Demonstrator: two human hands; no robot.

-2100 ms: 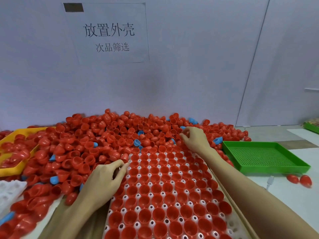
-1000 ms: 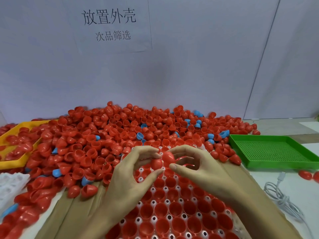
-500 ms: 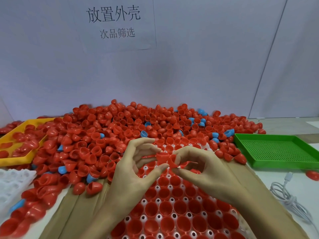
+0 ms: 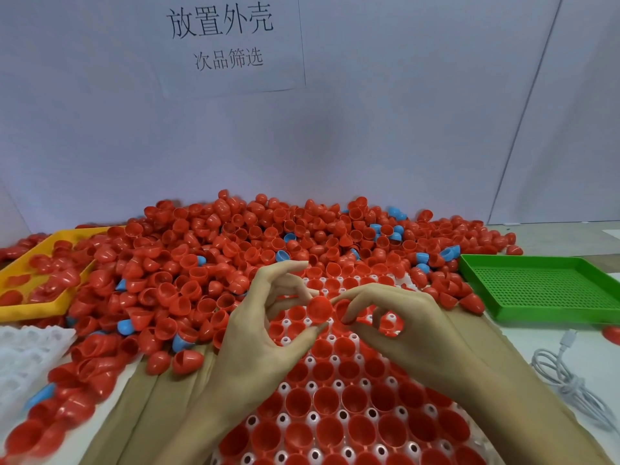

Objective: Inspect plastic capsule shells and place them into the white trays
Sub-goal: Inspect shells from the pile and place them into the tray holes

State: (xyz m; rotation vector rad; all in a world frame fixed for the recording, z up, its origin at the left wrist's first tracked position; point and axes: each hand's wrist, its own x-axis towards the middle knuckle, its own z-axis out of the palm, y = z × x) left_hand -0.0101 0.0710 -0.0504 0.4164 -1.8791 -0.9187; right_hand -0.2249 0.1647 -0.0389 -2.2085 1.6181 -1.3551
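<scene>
While both hands meet above the white tray (image 4: 407, 286), I see from the head view the left hand (image 4: 255, 344) pinching a red shell (image 4: 319, 307) between thumb and fingers, dome toward me. My right hand (image 4: 399, 327) pinches at a second shell just beside it, mostly hidden. To do this well, I'd turn the rim into view, check for cracks, then seat it mouth-up in a free socket. Beyond the tray lies the loose shell pile (image 4: 235, 250); a green basket (image 4: 543, 290) sits right of it, a yellow bin (image 4: 37, 273) left, a paper sign (image 4: 228, 41) on the wall behind.
</scene>
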